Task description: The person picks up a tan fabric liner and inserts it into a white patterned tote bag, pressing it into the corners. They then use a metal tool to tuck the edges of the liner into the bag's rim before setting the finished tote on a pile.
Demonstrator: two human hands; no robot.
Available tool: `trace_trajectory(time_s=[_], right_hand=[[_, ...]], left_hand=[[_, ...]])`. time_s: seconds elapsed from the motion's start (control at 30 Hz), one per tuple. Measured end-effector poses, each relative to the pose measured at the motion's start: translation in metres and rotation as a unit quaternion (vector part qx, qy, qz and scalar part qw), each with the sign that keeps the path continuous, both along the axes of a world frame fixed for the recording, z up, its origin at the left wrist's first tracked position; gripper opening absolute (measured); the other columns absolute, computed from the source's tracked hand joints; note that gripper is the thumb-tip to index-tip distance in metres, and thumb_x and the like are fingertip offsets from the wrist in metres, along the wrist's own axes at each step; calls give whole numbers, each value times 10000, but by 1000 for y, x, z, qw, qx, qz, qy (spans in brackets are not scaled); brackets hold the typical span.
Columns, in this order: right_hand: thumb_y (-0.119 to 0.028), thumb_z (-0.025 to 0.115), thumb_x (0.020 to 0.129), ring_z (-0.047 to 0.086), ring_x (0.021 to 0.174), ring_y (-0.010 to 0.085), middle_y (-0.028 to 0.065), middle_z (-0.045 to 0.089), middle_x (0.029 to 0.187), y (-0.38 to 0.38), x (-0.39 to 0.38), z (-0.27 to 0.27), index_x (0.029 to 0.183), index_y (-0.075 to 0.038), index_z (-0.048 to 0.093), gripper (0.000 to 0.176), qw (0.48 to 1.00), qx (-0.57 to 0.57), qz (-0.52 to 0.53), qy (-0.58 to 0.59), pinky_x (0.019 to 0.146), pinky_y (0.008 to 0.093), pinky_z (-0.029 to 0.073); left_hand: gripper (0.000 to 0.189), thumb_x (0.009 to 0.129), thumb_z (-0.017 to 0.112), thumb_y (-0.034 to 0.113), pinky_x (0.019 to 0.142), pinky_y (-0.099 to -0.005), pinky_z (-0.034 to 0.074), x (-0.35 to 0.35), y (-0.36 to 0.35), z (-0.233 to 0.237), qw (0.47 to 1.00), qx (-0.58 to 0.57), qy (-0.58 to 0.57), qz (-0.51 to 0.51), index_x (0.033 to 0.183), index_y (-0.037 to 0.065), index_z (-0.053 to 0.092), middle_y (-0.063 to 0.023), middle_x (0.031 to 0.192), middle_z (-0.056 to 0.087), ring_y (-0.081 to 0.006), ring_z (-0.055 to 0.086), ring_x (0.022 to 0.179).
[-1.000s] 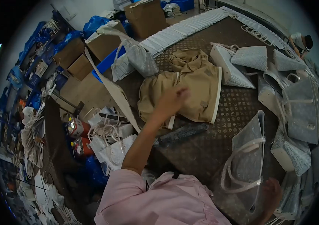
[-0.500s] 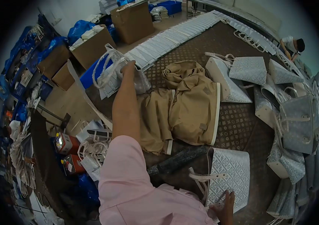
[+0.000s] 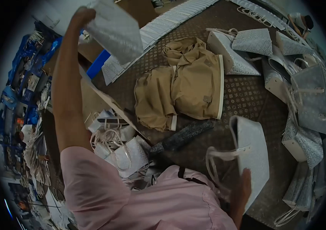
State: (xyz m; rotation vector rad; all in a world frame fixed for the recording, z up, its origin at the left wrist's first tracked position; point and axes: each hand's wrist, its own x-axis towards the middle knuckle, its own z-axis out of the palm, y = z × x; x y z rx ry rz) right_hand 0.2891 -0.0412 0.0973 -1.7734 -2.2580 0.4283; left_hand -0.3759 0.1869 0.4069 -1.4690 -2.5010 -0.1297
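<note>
Raised at the upper left, my left hand [image 3: 83, 16] grips the edge of a grey patterned handbag [image 3: 115, 34], blurred by motion and held above the table. Low on the right, my right hand [image 3: 241, 188] is closed at the lower part of a white patterned handbag [image 3: 256, 153]; some of its fingers are hidden. That bag stands tilted, its pale straps [image 3: 224, 154] hanging toward my body. Between the two hands, tan cloth bags [image 3: 195, 84] lie on the brown patterned table [image 3: 241, 96].
Along the right side, finished-looking silver and white handbags [image 3: 251, 42] are piled up. A row of flat white pieces [image 3: 174, 25] runs along the far edge. Near me lie a dark roll [image 3: 186, 136] and more white bags [image 3: 126, 157] by the table's left edge.
My left hand has lifted the grey handbag up and to the left, off the table. The white handbag has turned and tilted, with my right hand at its lower part.
</note>
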Motion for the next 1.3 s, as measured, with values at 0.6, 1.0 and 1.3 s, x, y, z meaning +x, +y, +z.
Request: trace_trajectory(time_s=[0.6, 1.0, 1.3], right_hand=[[-36, 533, 820, 545, 925, 356, 170, 592, 976, 47, 169, 22, 1024, -6, 591, 214, 971, 212, -111, 8, 803, 423, 423], [31, 621, 668, 536, 825, 275, 94, 582, 834, 43, 152, 29, 883, -29, 589, 226, 931, 320, -145, 98, 755, 371, 412], [-3, 621, 671, 542, 816, 246, 70, 582, 826, 42, 151, 23, 862, -49, 603, 198, 928, 323, -163, 84, 740, 357, 403]], left_hand=[[470, 761, 608, 220, 721, -252, 514, 214, -19, 50, 847, 89, -293, -434, 1127, -71, 564, -110, 956, 648, -145, 643, 778], [342, 828, 591, 72, 801, -225, 444, 301, 129, -11, 723, -59, -473, -500, 1144, -58, 570, -53, 990, 644, -100, 585, 854], [267, 837, 628, 174, 677, -352, 466, 450, 237, -249, 750, -112, -12, -652, 963, -44, 539, -132, 888, 657, -275, 622, 773]])
